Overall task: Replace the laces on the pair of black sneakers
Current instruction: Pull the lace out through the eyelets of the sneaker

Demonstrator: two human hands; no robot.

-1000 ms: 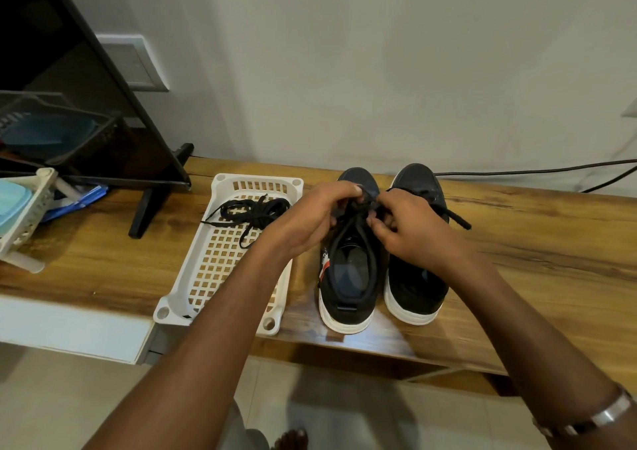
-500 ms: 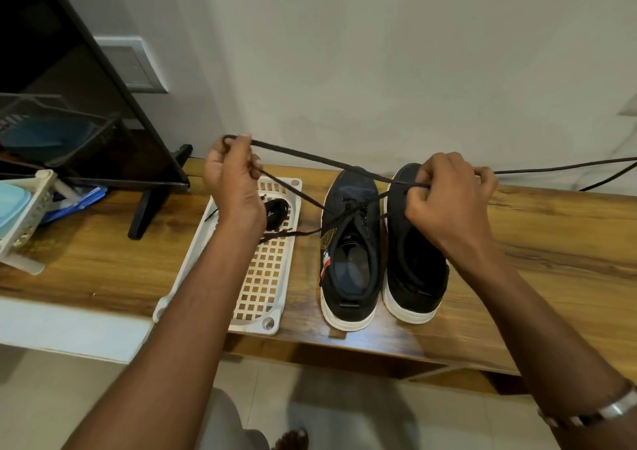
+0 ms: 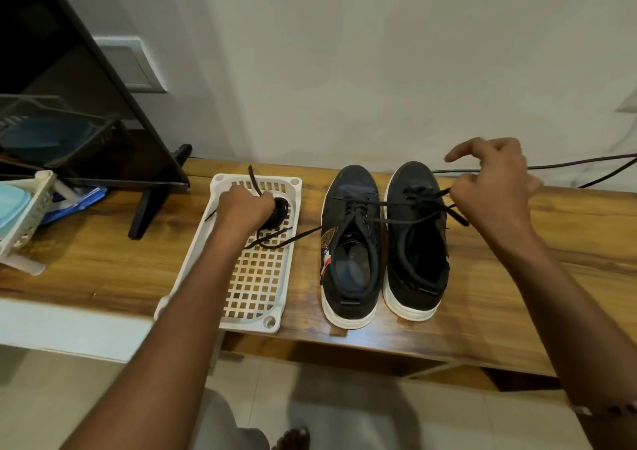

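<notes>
Head view — black sneakers (image 3: 382, 243) side by side on wooden bench (image 3: 103, 253), left hand (image 3: 243, 205) curled around lace bundle (image 3: 280, 212) in white tray (image 3: 262, 277), right hand (image 3: 493, 187) pinching loose lace (image 3: 406, 220) over the right sneaker — forefinger raised.

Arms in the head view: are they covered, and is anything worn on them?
Both forearms are bare, with no sleeves in view. The left hand wears nothing visible. The right hand shows no rings; a metallic band sits at that wrist, at the picture's edge.
</notes>
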